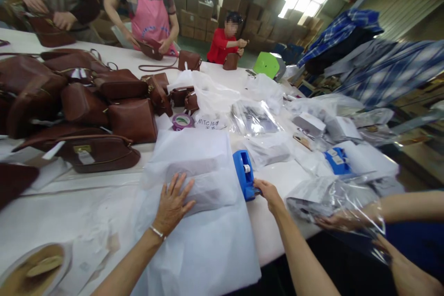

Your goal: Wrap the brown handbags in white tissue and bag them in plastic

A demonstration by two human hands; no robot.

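Observation:
My left hand (174,204) lies flat with fingers spread on a bundle wrapped in thin white tissue paper (208,189). Through the paper a greyish shape shows, but I cannot tell what it is. More of the sheet (215,254) spreads towards the table's near edge. Just right of the bundle stands a blue tape dispenser (244,175) with a small roll in it. At its near, cutting end my right hand (269,194) is closed, thumb and fingers pinched on the tape; the tape itself is hardly visible.
Brown leather bags (132,120) pile up on the left, near a purple tape roll (183,121). Clear plastic-wrapped items (256,118) and a second blue dispenser (337,160) lie right. A co-worker's hands (342,219) hold a plastic bag close by. Other people work across the table.

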